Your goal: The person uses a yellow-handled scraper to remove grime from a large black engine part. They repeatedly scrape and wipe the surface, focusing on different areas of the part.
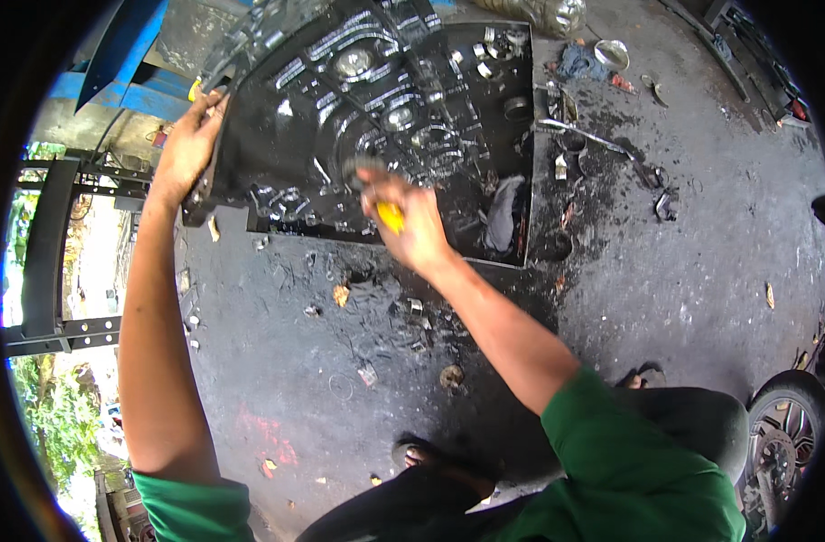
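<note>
A large black engine casting (277, 154), wet and shiny with ribs and round recesses, stands tilted over a black metal tray (529, 99). My left hand (188, 154) is closed round the casting's left edge and holds it up. Against its lower middle, my right hand (414, 221) is closed on a yellow-handled brush (391, 216). Motion smears the brush's dark head and the fingers, so its exact shape is hard to make out. A dark grey rag (503, 213) lies in the tray's right part, with small metal pieces (486, 69) farther back.
Oily dark floor surrounds the tray, scattered with metal bits and a long metal bar (586, 135). A blue cloth (582, 63) and a round metal cup (612, 55) lie at the back right. A wheel (781, 443) stands at the lower right; a black steel frame (55, 248) is at the left.
</note>
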